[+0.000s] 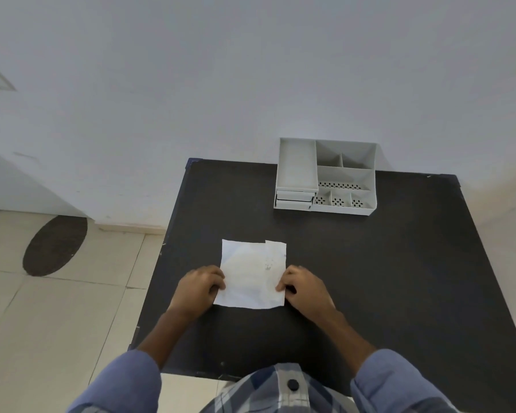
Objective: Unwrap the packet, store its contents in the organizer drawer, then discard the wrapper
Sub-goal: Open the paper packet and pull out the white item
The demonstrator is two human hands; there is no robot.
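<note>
A: Where's the packet (253,274)?

B: Flat on the black counter (399,263), near edge, still folded w/ one flap overlapping at the top — contents hidden.

A: Hands?

B: Left hand (198,289) pinches its left edge, right hand (303,286) pinches the right edge. Both grasping paper.

A: Progress?

B: Barely begun, I'd say. Organizer (325,177) sits well apart at the far edge; its small drawers (294,199) look closed — unwrap, store, discard all left. No bin in view.

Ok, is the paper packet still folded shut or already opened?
Still folded shut: the paper packet lies flat on the table, flap overlapping at top, both hands at its side edges, no contents visible.
</note>
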